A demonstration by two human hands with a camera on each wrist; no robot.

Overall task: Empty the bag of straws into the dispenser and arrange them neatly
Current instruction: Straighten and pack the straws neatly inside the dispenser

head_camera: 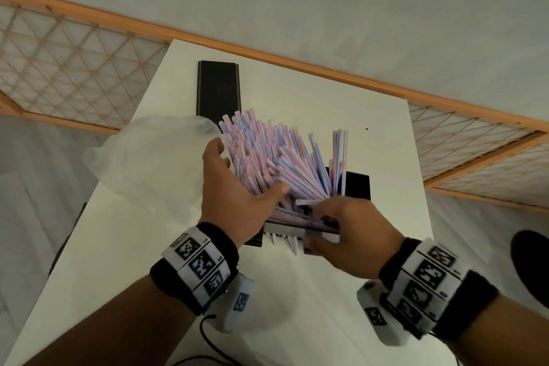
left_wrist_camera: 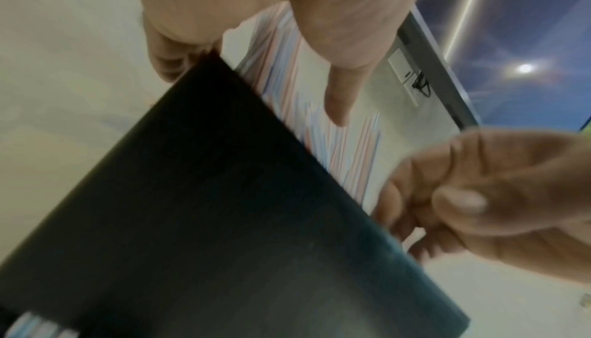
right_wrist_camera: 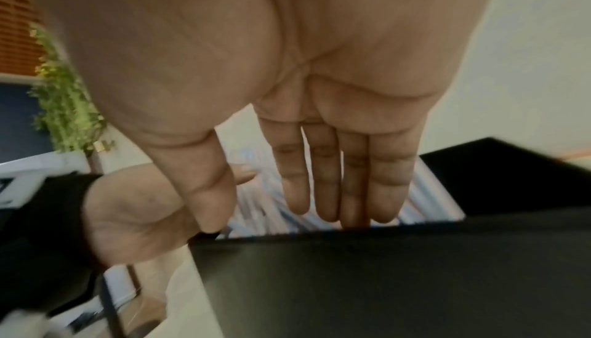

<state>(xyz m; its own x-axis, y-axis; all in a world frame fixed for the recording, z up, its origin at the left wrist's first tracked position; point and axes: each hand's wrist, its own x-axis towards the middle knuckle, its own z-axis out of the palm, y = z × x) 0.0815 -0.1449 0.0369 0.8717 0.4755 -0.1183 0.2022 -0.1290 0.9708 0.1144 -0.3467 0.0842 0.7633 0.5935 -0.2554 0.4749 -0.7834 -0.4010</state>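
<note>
The work surface is a white table (head_camera: 341, 134) set against a pale wall, with an orange wooden rail (head_camera: 297, 61) running behind it. Lattice panels (head_camera: 65, 56) with orange frames stand to either side, and a grey floor shows at the left edge.

The dispenser (head_camera: 356, 187), a black open-topped box, stands on the table near its middle. The straws (head_camera: 276, 151), wrapped in white paper with pink and blue stripes, stand on end in the dispenser and fan out above its rim; most lean to the left, while a few at the right stand nearly upright. A few straw ends also show at the front foot of the box.

The bag (head_camera: 148, 157), clear plastic, lies crumpled on the table to the left of the dispenser. A black lid (head_camera: 218, 89) lies flat on the table behind the straws.

The left hand (head_camera: 234, 196) is spread, fingers straight, palm against the left side of the straw bundle. The right hand (head_camera: 350, 235) is at the front right of the box with fingers extended onto the lower straws; the wrist view is blurred, so it probably presses rather than pinches. Both wrists carry black bands with printed markers (head_camera: 202, 264).
</note>
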